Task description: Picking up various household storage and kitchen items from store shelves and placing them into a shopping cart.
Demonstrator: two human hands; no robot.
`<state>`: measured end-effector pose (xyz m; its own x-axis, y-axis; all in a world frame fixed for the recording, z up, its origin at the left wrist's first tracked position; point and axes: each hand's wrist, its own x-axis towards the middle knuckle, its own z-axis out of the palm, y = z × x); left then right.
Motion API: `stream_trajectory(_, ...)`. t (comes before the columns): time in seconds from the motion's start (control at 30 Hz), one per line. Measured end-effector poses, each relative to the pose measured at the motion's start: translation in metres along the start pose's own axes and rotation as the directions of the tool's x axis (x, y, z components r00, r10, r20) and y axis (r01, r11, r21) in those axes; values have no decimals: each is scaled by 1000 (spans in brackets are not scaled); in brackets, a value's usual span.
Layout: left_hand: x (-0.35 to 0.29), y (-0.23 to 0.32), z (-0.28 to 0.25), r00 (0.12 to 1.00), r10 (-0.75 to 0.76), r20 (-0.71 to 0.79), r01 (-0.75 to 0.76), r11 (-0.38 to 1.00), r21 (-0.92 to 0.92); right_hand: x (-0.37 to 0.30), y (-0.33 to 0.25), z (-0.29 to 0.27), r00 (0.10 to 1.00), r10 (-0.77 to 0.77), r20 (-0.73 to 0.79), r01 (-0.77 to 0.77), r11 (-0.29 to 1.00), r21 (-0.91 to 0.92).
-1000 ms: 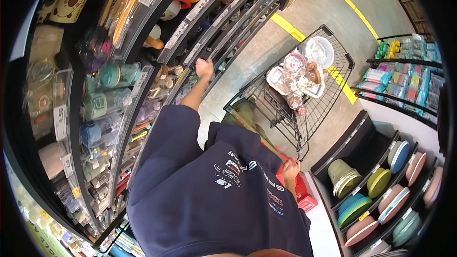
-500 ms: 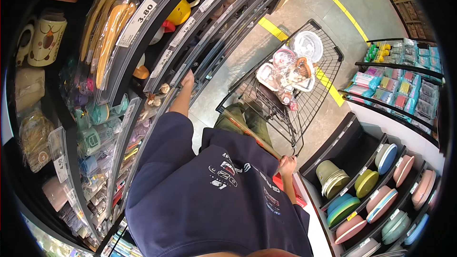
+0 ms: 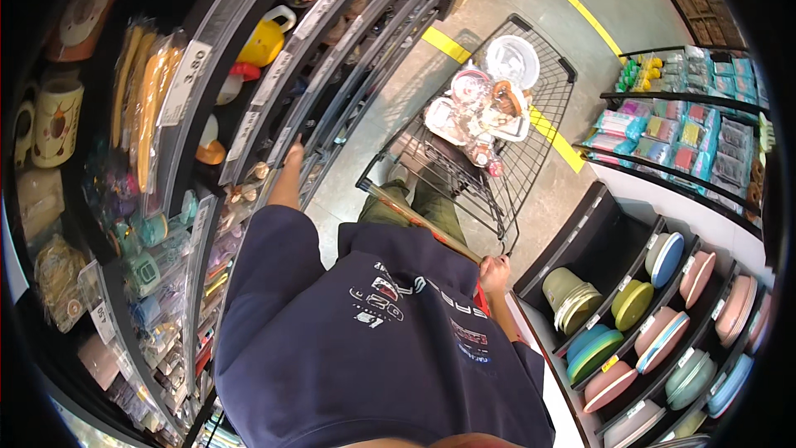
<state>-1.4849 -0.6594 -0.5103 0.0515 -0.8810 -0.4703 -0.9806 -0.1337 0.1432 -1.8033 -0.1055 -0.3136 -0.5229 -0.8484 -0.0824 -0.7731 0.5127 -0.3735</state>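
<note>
My right hand is closed around the right end of the shopping cart's handle. The black wire shopping cart stands in front of me. In it lie a round white plastic tub, a brown-rimmed container and several clear-wrapped items. My left arm reaches out to the tiered shelf on the left, where my left hand is at the shelf edge, near some small wooden-looking pieces. Its fingertips are blurred and partly hidden, so whether it holds anything does not show.
The left shelving carries mugs, bagged wooden utensils and a yellow cup. On the right, a slanted rack holds stacked bowls and plates, with packaged goods beyond. Yellow tape marks the floor.
The cart and most of the scene sit slightly further left in view. My left hand remains at the shelf edge, its fingers less distinct, and my right hand keeps hold of the handle.
</note>
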Motion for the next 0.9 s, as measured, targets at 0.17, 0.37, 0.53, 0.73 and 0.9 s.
stream_trajectory(0.17,-10,-31,19,941,-50,-333,20,995,-93,22,8,-3,996,-61,-65,65,996,61)
stream_trajectory(0.37,-71,24,-13,869,-106,-483,-97,921,-377,32,30,-7,998,-51,-43,54,996,65)
stream_trajectory(0.53,-88,35,-28,862,-69,-501,-180,883,-432,46,41,-11,995,-79,-56,84,992,90)
stream_trajectory(0.73,-94,29,-27,852,-25,-523,-226,883,-411,55,51,-7,994,-96,-57,101,990,98)
stream_trajectory(0.9,-112,38,-27,928,-25,-372,-218,772,-597,62,51,-12,996,-87,-37,87,996,19)
